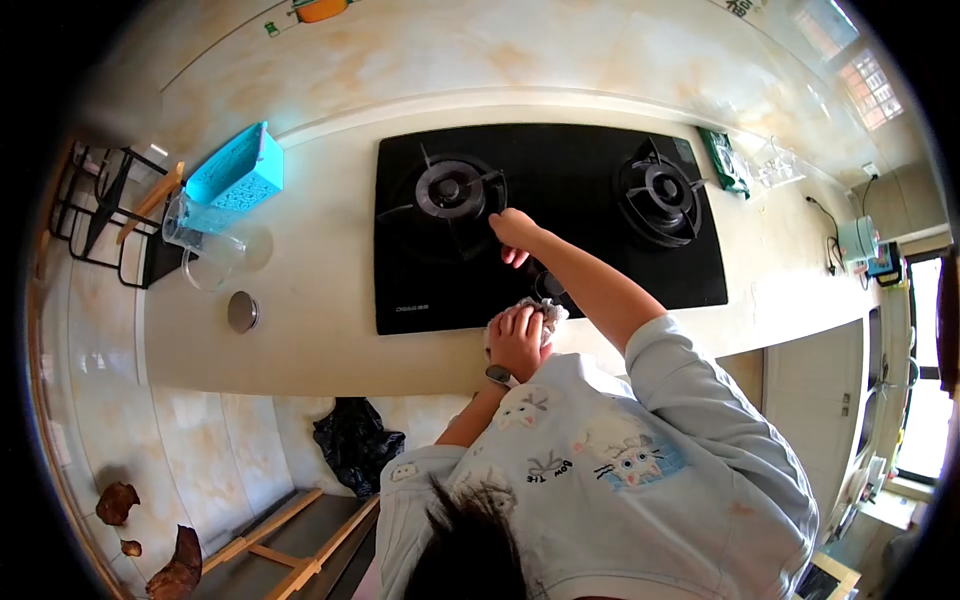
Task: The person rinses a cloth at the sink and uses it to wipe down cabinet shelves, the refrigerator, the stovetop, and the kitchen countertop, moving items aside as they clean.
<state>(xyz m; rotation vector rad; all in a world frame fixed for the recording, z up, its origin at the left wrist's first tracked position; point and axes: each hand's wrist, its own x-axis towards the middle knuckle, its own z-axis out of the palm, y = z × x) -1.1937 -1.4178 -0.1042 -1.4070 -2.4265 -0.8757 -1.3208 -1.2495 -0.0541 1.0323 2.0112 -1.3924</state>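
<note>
My left hand (516, 338), with a watch on its wrist, is closed over a crumpled, light-coloured cloth (545, 314) at the front edge of the black gas stove (560, 160). Reaching over the stove, my right hand (514, 234) has its fingers curled at the near right side of the left burner (450, 190). What those fingers pinch, if anything, is too small to make out. A control knob (547, 285) lies just below the right hand, partly hidden by the arm.
A blue basket (240, 172), a clear glass pitcher (205, 235) and a round lid (243, 311) stand left on the counter (310, 260). The right burner (662, 190) and a green packet (724, 160) are to the right. Below hangs a black plastic bag (358, 443).
</note>
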